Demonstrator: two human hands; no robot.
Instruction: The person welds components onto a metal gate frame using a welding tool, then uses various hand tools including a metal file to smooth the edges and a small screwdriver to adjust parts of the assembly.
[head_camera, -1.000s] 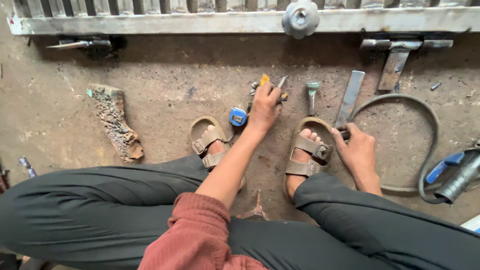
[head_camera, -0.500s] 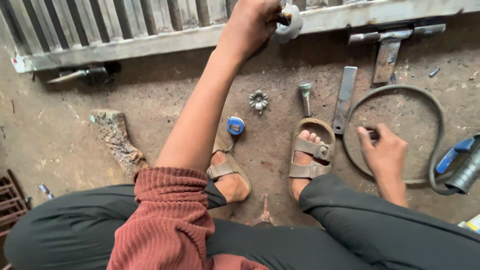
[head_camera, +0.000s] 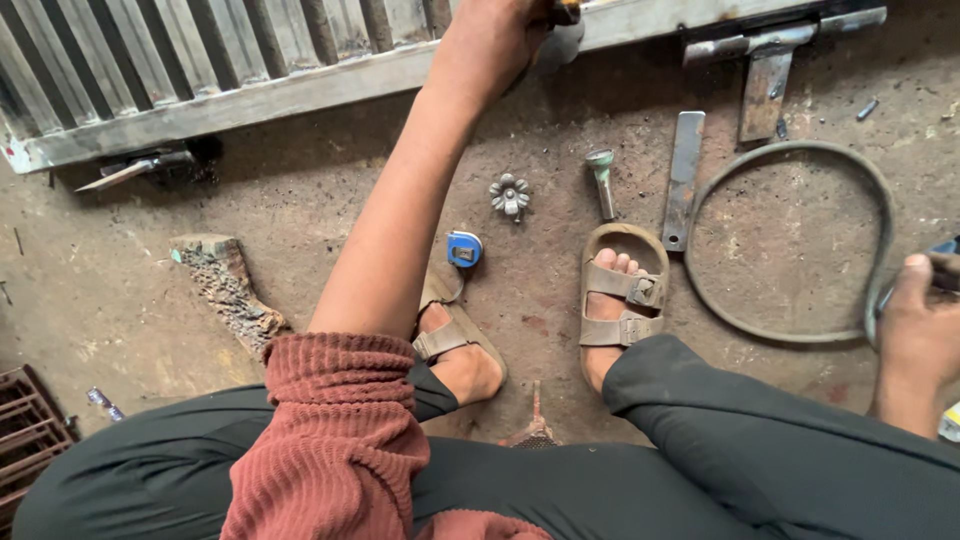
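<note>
We grip a round metal fitting (head_camera: 562, 40) at the gate rail (head_camera: 250, 100) with our left hand (head_camera: 490, 40), while our right hand (head_camera: 920, 325) closes on the hose (head_camera: 880, 230).

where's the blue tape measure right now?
In the head view the blue tape measure lies on the dirt floor left of centre, just ahead of the left sandal and down-left of the small metal flower piece.
</note>
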